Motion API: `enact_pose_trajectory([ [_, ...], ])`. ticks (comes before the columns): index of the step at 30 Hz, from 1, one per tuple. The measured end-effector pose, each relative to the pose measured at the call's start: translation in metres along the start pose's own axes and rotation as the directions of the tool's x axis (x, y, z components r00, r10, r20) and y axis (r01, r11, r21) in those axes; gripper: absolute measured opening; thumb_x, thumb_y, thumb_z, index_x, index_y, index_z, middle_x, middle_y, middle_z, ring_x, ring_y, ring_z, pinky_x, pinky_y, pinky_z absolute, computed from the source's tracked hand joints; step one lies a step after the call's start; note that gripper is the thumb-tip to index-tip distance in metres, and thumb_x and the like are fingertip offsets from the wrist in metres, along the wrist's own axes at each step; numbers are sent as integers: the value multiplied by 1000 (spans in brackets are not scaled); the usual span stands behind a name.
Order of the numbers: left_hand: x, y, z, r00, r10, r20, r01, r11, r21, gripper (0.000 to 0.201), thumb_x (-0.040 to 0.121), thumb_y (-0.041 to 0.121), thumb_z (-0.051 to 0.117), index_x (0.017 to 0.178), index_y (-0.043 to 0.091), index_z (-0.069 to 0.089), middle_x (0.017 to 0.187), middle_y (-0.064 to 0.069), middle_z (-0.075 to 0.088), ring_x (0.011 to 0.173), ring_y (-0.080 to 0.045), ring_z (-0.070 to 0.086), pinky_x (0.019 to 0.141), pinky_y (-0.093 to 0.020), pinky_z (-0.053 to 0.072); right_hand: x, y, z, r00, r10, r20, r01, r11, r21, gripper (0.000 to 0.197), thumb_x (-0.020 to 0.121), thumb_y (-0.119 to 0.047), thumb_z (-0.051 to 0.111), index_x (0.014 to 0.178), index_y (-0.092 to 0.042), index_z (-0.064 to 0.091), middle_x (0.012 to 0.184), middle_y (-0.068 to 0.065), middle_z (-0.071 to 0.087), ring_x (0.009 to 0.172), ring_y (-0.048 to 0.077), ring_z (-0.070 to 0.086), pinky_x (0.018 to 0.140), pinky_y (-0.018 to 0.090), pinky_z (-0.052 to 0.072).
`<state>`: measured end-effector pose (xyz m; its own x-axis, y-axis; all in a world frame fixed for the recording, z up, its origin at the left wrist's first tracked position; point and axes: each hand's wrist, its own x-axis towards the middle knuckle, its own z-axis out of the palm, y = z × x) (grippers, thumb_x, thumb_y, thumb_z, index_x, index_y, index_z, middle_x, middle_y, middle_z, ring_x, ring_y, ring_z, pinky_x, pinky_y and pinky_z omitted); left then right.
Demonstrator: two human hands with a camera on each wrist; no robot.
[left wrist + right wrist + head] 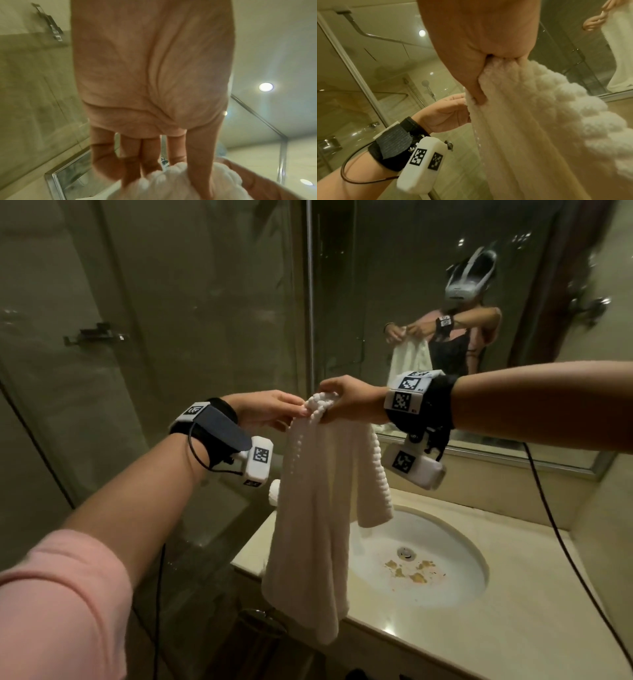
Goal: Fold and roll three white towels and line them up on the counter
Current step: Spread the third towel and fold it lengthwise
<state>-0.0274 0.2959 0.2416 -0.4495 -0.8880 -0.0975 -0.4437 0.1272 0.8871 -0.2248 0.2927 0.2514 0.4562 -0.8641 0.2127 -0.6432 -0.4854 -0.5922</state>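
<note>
One white towel [318,508] hangs unfolded below the pinching fingers [301,410] of both hands, one roll [274,491] done behind it; folding remains.

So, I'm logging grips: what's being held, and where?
The white towel, bunched at its top edge, pinched by right hand and left hand.

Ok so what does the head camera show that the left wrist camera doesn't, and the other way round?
Only the head view shows the sink basin with brown debris near the drain, the beige counter, the mirror with the person's reflection, the right hand, and a rolled towel behind the hanging one.

Only the left wrist view shows a round ceiling light and the left palm close up.

Both show the left hand gripping the bunched top of the white towel, and the glass shower wall.
</note>
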Motion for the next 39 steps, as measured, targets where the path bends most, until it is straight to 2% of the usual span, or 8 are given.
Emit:
enact_pose_trajectory([
  [2,10,0,2,998,67,12,-67,998,2,74,52,61,81,108,15,66,87,5,64,71,-2,57,61,-11,44,-2,3,-4,999,43,-26,-43,999,0,60,76,-16,78,131,-11,54,126,5,58,117,18,54,98,28,44],
  [5,33,0,11,986,163,21,-162,986,-47,79,46,61,84,104,10,67,82,4,68,69,-2,61,60,-12,48,-8,12,-17,994,86,-71,-89,995,-47,25,72,-18,79,91,-20,63,100,4,64,96,19,59,80,31,46],
  [13,85,24,59,978,206,-23,-207,963,-172,11,91,19,57,84,12,53,77,-3,52,61,-7,50,54,-17,42,-32,46,-54,954,212,-210,-248,956,-160,37,75,-35,78,93,-5,68,86,8,66,76,15,56,64,27,38],
  [18,109,40,93,969,243,-43,-247,951,-188,19,97,15,50,78,15,51,75,-3,51,66,-12,47,59,-25,36,-47,74,-76,917,353,-188,-391,888,-241,45,80,-45,71,95,-3,70,81,8,61,74,17,53,64,28,37],
  [24,126,61,128,933,355,-61,-360,913,-193,17,94,7,54,80,16,50,75,0,50,66,-8,46,54,-18,38,-86,97,-103,878,447,-170,-478,816,-326,44,85,-42,67,107,-4,68,104,14,68,93,24,64,81,35,51],
  [28,127,76,151,901,428,67,-417,899,-135,8,92,2,55,92,10,55,78,-2,54,57,2,54,54,-10,42,-123,110,-114,884,417,-212,-468,795,-387,17,86,-39,67,87,-22,66,88,0,63,83,15,59,70,25,41],
  [32,121,93,172,859,470,202,-445,881,-160,12,91,3,59,102,1,60,83,-7,61,63,-2,60,58,-12,47,-165,104,-126,859,450,-244,-508,810,-293,19,87,-35,68,71,-28,58,74,-7,59,66,4,52,59,23,39],
  [39,113,127,208,749,486,450,-442,873,-208,40,90,22,63,113,-11,60,111,-30,61,97,-34,55,90,-45,43,-237,74,-156,718,587,-375,-670,728,-145,32,81,-36,73,79,-5,68,66,1,62,54,10,54,47,17,41],
])
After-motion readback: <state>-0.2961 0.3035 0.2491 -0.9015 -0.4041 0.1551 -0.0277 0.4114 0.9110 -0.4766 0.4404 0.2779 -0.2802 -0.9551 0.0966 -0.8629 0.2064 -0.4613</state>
